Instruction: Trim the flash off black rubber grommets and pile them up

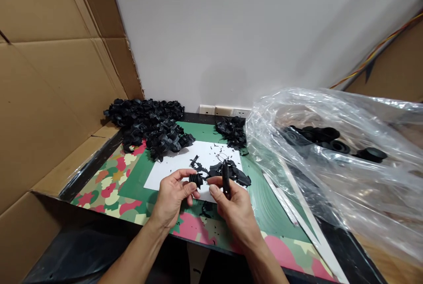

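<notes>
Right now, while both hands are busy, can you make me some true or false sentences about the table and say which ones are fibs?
1. The left hand holds a ribbed black piece. True.
2. The right hand is empty. False: it holds a slim black tool.
3. Black scraps lie on the white paper sheet. True.
4. The clear plastic bag is at the picture's left. False: it is at the right.
5. The big black pile is near the brown cardboard. True.
</notes>
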A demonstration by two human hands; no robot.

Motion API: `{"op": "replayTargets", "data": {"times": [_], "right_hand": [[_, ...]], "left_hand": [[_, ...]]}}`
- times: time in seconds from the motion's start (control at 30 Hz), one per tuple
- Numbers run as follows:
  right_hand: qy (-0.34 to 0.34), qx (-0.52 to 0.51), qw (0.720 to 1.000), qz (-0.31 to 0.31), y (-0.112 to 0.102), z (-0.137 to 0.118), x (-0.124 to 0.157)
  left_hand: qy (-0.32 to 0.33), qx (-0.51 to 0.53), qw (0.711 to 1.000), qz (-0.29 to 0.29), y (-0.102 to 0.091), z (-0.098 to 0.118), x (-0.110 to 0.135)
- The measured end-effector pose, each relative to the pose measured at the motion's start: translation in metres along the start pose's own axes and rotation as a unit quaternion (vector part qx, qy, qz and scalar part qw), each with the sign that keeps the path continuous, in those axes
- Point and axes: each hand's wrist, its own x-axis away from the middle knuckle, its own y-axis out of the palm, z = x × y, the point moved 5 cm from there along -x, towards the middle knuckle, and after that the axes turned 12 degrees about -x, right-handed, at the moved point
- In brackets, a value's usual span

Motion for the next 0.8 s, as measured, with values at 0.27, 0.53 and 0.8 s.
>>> {"op": "replayTargets", "data": {"times": [0.27, 0.53, 0.8], "right_hand": [[0.022, 0.021, 0.999, -0.040, 0.015, -0.002, -0.005], [0.044, 0.033, 0.994, -0.092, 0.014, -0.004, -0.011], [-0.050, 0.170, 0.974, -0.139, 0.020, -0.012, -0.010]], "left_hand": [[-0.002, 0.021, 0.999, -0.031, 0.003, -0.001, 0.000], [0.038, -0.087, 0.995, -0.018, 0.002, 0.007, 0.001], [0.067, -0.121, 0.990, -0.038, 0.001, 0.007, -0.005]]}}
